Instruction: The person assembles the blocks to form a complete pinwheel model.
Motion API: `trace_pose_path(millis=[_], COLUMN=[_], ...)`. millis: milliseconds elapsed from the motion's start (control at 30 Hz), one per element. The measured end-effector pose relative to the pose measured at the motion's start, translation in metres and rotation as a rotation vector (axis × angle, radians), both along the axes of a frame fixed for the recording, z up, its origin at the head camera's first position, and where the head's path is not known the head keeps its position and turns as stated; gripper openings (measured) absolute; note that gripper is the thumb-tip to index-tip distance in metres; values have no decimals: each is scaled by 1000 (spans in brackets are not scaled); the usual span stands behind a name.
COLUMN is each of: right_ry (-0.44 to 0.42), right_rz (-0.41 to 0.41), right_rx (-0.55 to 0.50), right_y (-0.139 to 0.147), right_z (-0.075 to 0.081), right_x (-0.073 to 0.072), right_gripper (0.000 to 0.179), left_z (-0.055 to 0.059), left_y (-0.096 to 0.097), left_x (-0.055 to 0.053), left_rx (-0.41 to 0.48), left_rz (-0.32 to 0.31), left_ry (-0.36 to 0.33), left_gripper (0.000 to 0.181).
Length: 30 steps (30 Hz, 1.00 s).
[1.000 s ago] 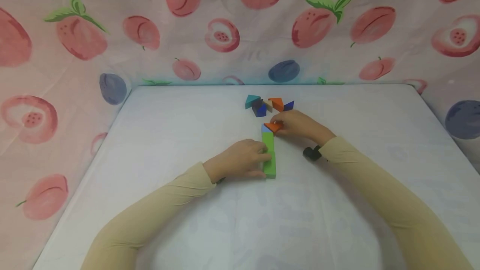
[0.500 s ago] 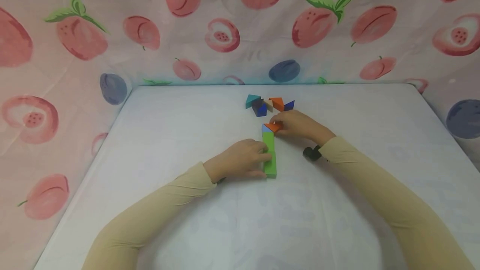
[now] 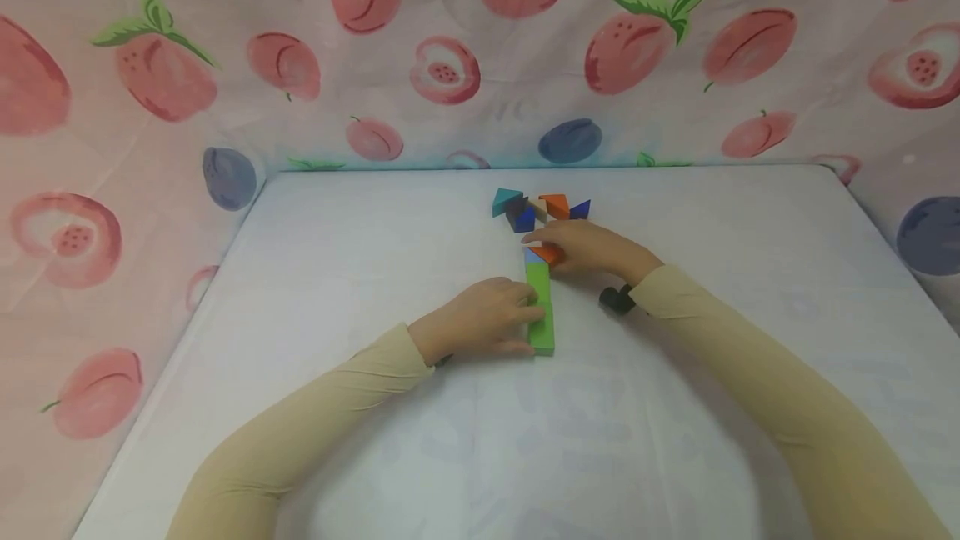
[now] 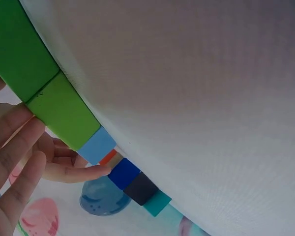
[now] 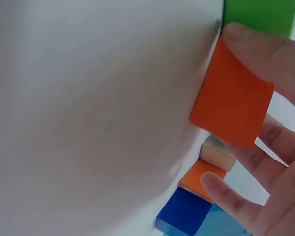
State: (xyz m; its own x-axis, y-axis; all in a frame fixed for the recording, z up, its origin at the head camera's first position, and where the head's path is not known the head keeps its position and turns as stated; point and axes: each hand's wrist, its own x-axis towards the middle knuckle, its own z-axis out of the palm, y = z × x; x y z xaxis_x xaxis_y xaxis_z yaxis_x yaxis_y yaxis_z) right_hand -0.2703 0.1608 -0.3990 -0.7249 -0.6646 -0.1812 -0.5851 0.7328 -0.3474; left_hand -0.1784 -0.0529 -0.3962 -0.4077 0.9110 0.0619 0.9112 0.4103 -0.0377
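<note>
Two green blocks lie end to end on the table, a darker near block (image 3: 543,342) and a lighter far block (image 3: 537,276). A light blue block (image 4: 97,145) adjoins the far end, its triangular top showing from above. Against its right side lies an orange triangular block (image 5: 233,96). My left hand (image 3: 483,317) rests its fairly straight fingers on the green pair where they meet. My right hand (image 3: 588,247) holds the orange block between thumb and a finger, the thumb at the green block's side; its forefinger reaches past the light blue block's far end.
Several loose blocks sit just beyond: teal (image 3: 507,202), dark grey (image 3: 516,208), blue (image 3: 525,221), beige (image 3: 537,207), orange (image 3: 555,205) and another blue (image 3: 580,210). A fruit-print cloth (image 3: 480,132) hangs behind the white table (image 3: 360,240).
My right hand has shifted slightly left, and its forefinger has stretched out past the light blue block. The orange block sits closer against the light blue one. My left hand stays in place.
</note>
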Motion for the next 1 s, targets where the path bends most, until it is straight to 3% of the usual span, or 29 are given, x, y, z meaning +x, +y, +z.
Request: trace_pose_path(millis=[500, 1000], right_ry=[23, 20], right_rz=[71, 71], right_rx=[19, 29], right_y=[-5, -5], right_z=[2, 5], right_x=[-3, -2], right_gripper=[49, 48], left_z=[0, -1], left_y=[0, 0], left_x=[-1, -2], left_rx=[-16, 3], left_rz=[1, -7], left_ry=[-7, -2], left_gripper=[42, 40])
